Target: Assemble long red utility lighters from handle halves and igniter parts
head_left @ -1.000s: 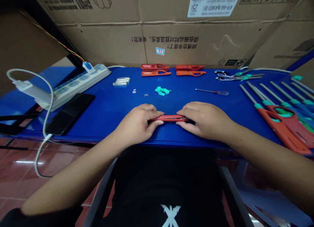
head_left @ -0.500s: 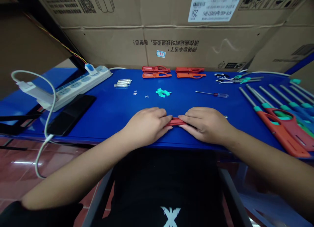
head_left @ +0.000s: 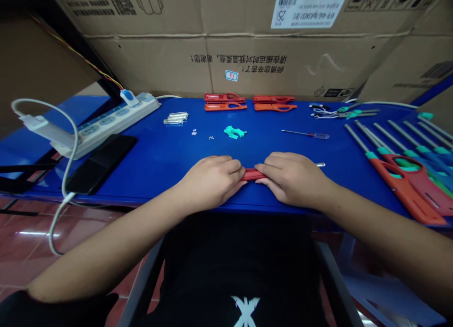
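Note:
My left hand (head_left: 212,183) and my right hand (head_left: 292,178) are closed on a red long-neck lighter (head_left: 253,175) near the table's front edge. Only the middle of its casing shows between my fingertips, with a seam running along it. Past my right hand a short metal tip pokes out, probably the lighter's tube. Beyond my hands lie green plastic trigger pieces (head_left: 234,132), tiny springs (head_left: 211,138) and small whitish bits (head_left: 194,132). A screwdriver (head_left: 318,136) with a clear handle rests farther right.
Red and orange casing halves (head_left: 225,107) (head_left: 275,107) line the cardboard box (head_left: 141,58) at the back. Silver cylinders (head_left: 175,118), a power strip (head_left: 116,121) and a phone (head_left: 102,164) are left. Several finished-looking lighters (head_left: 406,190) and wired parts (head_left: 323,112) lie right.
Both hands keep their hold on the red lighter and have shifted only slightly. More of the metal tip shows beyond my right hand. The view has moved a little.

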`<state>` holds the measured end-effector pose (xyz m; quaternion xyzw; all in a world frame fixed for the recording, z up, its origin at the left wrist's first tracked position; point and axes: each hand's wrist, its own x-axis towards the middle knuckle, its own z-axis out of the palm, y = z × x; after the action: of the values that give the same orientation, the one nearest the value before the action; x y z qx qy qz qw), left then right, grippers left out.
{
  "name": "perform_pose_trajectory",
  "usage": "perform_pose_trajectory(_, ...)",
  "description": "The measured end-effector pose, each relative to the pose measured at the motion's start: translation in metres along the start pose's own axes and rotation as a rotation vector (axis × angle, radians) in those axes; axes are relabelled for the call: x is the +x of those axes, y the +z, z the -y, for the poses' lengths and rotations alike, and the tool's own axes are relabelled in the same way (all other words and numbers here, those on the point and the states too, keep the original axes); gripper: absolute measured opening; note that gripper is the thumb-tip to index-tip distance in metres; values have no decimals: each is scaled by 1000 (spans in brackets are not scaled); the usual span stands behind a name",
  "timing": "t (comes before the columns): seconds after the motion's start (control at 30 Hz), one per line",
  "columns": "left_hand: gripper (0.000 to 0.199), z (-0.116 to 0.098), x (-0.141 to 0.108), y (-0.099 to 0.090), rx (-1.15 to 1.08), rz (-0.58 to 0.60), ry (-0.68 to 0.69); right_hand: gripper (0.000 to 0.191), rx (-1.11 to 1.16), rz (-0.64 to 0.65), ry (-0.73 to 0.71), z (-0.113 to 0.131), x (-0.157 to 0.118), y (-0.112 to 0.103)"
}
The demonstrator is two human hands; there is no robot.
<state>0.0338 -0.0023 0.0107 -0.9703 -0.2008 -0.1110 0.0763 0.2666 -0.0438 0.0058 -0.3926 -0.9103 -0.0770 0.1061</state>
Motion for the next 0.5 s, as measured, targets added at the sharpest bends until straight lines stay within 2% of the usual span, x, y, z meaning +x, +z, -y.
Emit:
perform_pose_trajectory(0.13,32,0,-4,-1,-278,14,-152,35,136,31,56,-2,-3,0)
perform_pose_trajectory(0.27,52,-6,-9,-1,-425,7,-325,37,428,91,160,-5,-5,-4)
perform_pose_trajectory(0.33,48,-8,-9,-1,-449,14,-350,38,507,85,196,-5,-1,-6)
perform_pose_trajectory(0.5,32,-4,-2,-1,-520,37,-315,40,573,97,162,-3,18,-4)
